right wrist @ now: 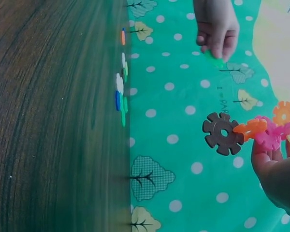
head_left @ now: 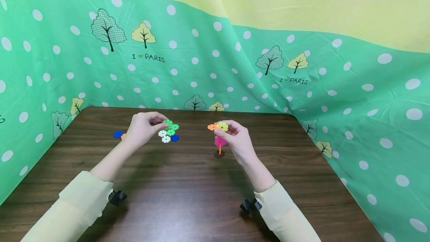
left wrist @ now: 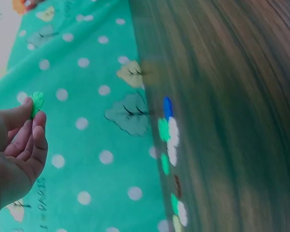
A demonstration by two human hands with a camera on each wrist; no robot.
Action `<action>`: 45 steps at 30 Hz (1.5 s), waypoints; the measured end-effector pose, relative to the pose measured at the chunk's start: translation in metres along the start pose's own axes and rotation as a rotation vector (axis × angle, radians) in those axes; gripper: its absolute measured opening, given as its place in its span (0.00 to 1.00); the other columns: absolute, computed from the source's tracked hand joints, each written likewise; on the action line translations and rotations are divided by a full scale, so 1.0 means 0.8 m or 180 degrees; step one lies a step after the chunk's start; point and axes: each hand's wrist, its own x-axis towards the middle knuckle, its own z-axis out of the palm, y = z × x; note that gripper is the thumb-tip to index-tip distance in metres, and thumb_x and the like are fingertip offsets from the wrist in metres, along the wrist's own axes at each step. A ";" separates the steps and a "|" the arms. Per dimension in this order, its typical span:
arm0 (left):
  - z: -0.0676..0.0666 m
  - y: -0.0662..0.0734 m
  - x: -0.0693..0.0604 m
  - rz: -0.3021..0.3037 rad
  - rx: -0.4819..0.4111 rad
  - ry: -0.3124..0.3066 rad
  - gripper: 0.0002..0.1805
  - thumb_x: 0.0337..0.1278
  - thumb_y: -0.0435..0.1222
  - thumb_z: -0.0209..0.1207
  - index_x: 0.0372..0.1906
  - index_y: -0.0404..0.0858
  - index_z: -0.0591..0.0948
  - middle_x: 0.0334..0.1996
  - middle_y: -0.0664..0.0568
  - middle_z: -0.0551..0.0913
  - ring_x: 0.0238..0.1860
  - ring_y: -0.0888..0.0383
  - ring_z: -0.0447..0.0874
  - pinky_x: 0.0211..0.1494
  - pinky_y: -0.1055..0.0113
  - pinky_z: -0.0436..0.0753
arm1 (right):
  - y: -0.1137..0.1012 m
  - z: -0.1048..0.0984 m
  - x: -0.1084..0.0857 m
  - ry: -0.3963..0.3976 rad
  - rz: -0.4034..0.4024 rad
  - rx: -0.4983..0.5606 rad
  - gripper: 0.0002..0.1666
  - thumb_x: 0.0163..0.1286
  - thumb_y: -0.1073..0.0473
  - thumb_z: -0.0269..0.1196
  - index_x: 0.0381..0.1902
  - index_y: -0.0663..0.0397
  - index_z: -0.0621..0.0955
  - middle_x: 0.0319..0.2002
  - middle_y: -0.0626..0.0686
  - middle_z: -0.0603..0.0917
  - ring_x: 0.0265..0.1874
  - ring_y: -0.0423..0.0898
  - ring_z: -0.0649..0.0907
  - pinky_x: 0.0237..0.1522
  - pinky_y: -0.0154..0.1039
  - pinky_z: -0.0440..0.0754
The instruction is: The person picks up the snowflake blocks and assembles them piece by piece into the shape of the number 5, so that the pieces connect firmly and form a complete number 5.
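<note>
In the head view my left hand (head_left: pixel 142 128) is raised above the table and pinches a green notched disc (head_left: pixel 167 123) between thumb and fingers. The same green disc (left wrist: pixel 37 102) shows on edge in the left wrist view. My right hand (head_left: pixel 239 141) holds a chain of joined notched discs by its yellow disc (head_left: pixel 222 126). An orange disc (head_left: pixel 211 127) sticks out beside the yellow one. Below hang a pink disc (head_left: pixel 220 141), another orange disc (right wrist: pixel 250 128) and a brown disc (right wrist: pixel 223 134) at the end. Fingers partly hide the chain's upper part.
Several loose discs lie on the dark wooden table (head_left: pixel 188 204) beyond the hands, among them white discs (head_left: pixel 166 139) and a blue disc (head_left: pixel 174 137). Another blue disc (head_left: pixel 118 134) lies left of my left hand. A green dotted cloth (head_left: pixel 188 59) hangs around the table.
</note>
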 end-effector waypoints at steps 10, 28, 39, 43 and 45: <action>0.008 0.049 -0.009 0.0032 -0.0427 0.0224 0.08 0.49 0.40 0.69 0.36 0.43 0.86 0.26 0.56 0.86 0.24 0.62 0.80 0.26 0.72 0.78 | -0.001 0.005 -0.002 -0.0079 -0.0014 -0.0048 0.12 0.59 0.67 0.67 0.41 0.64 0.80 0.28 0.55 0.85 0.22 0.43 0.84 0.28 0.35 0.84; 0.047 0.093 -0.018 0.0109 -0.1212 0.0339 0.08 0.48 0.37 0.70 0.34 0.40 0.85 0.26 0.53 0.86 0.24 0.62 0.81 0.29 0.72 0.79 | -0.002 0.017 -0.002 -0.0162 -0.0184 -0.0049 0.11 0.59 0.67 0.67 0.41 0.63 0.82 0.28 0.55 0.85 0.23 0.43 0.84 0.29 0.35 0.84; 0.051 0.115 -0.024 -0.0016 -0.1372 0.0421 0.08 0.47 0.29 0.68 0.34 0.30 0.84 0.27 0.43 0.86 0.26 0.59 0.83 0.31 0.75 0.80 | -0.003 0.022 -0.003 -0.0226 -0.0238 -0.0112 0.13 0.60 0.66 0.67 0.41 0.68 0.81 0.27 0.52 0.86 0.21 0.43 0.84 0.28 0.35 0.84; 0.042 0.135 -0.030 -0.0112 -0.1472 0.0460 0.07 0.47 0.26 0.67 0.33 0.27 0.84 0.26 0.39 0.86 0.25 0.58 0.83 0.30 0.76 0.79 | -0.001 0.022 -0.003 -0.0164 -0.0298 -0.0264 0.15 0.58 0.66 0.68 0.43 0.69 0.82 0.32 0.50 0.87 0.24 0.42 0.84 0.30 0.33 0.83; 0.042 0.137 -0.031 -0.0153 -0.1584 0.0451 0.07 0.47 0.26 0.67 0.33 0.27 0.84 0.26 0.38 0.85 0.25 0.56 0.83 0.29 0.76 0.79 | 0.000 0.021 -0.003 -0.0123 -0.0322 -0.0382 0.17 0.57 0.65 0.69 0.43 0.69 0.82 0.35 0.50 0.87 0.26 0.42 0.83 0.30 0.32 0.82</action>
